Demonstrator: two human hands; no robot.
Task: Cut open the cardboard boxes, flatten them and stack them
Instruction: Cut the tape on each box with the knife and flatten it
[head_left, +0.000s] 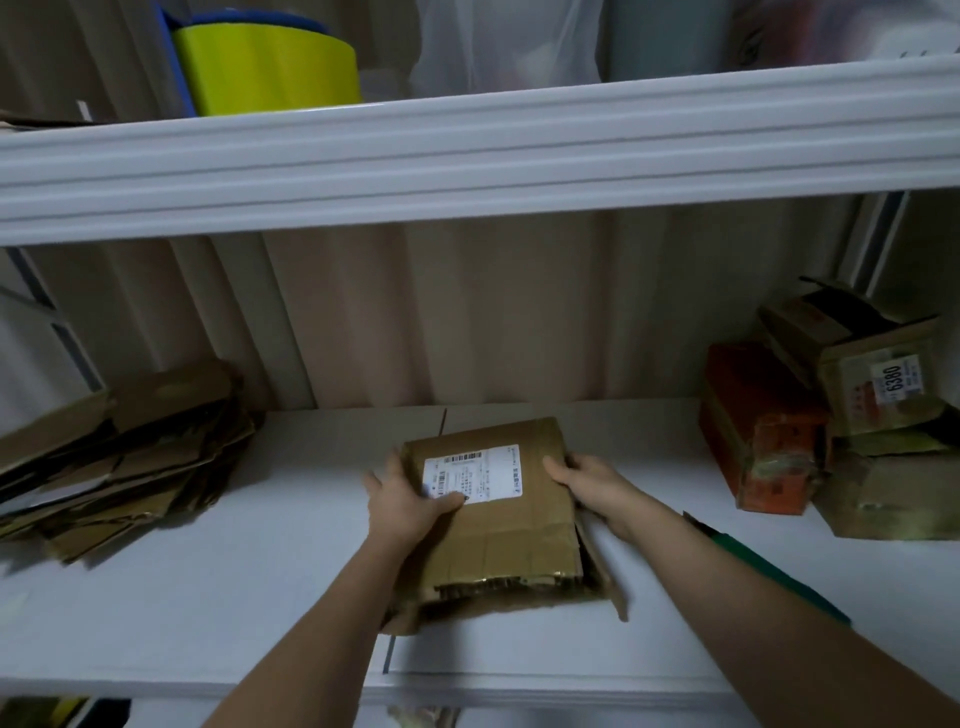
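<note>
Work surface was a white shelf in a white metal rack, lit dimly. Back wall behind it was beige corrugated panel. A second white shelf ran above, carrying a yellow-green and blue roll, a clear plastic bag and some blurred stuff at far right, not identifiable.

Flattened cardboard box lay mid-shelf, on top of other flat cardboard whose edges stuck out at its near and right sides. Left hand gripped its left edge, thumb curled over onto the white shipping label. Right hand gripped the right edge, thumb on top, fingers wrapped behind. Label had barcodes and small print, too small to read.

Left end of shelf: messy stack of flattened cardboard, well apart from the held piece. Right end: an orange-red box with worn tape, and beside it several brown boxes piled up, still unflattened. One of those had a white sticker reading "6380", turned sideways; rest of sticker text unreadable.

A green-handled tool lay on the shelf just right of the right forearm; couldn't tell the type.
</note>
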